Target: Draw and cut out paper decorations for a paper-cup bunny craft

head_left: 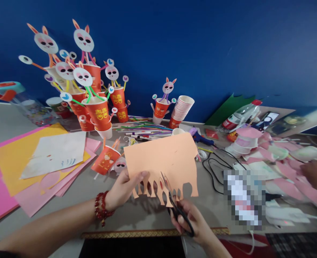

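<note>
Wall [228, 53] in deep blue backs a grey bench [134, 215]. Coloured paper sheets [10, 161] lie fanned at the left; behind them stand red paper cups [98, 114] topped with rabbit faces. The peach sheet [153, 157] is at the centre, raised just over the bench near its front edge, its lower side scalloped by cut-out gaps. The left hand [122, 190] pinches its lower left part, thumb on top and fingers beneath. The right hand [189, 218] is closed around the handles of the black scissors [174, 205], whose blades meet the sheet's lower edge; how wide they stand apart I cannot tell. Smallest are 2 red-centred ear shapes [161, 184] beside the blades. The step in hand looks like cutting around these 2 shapes. The next move seems to call for a taut sheet and short snips along the outline, with the left thumb clear of the blades.
</note>
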`<state>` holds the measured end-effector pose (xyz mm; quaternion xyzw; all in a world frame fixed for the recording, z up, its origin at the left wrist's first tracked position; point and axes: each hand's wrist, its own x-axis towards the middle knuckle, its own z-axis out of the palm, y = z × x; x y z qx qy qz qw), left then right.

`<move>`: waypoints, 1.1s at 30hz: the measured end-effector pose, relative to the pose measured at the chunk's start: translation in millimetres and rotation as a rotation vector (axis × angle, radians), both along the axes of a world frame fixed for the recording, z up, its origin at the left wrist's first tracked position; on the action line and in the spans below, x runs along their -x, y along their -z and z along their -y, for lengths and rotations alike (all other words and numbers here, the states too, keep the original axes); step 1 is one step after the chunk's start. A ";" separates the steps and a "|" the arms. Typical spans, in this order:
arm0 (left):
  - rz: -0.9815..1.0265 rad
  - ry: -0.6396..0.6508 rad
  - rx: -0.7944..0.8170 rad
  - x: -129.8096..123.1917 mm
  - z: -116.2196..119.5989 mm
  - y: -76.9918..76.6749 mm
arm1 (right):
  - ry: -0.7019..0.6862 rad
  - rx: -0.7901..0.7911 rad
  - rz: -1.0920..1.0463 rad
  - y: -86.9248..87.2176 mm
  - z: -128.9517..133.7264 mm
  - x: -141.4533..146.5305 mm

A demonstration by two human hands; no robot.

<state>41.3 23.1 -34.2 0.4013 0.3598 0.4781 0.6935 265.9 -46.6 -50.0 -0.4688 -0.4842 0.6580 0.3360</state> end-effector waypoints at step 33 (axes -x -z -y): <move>-0.063 -0.040 -0.043 -1.3 3.9 9.0 | 0.028 -0.063 -0.154 9.6 2.9 2.1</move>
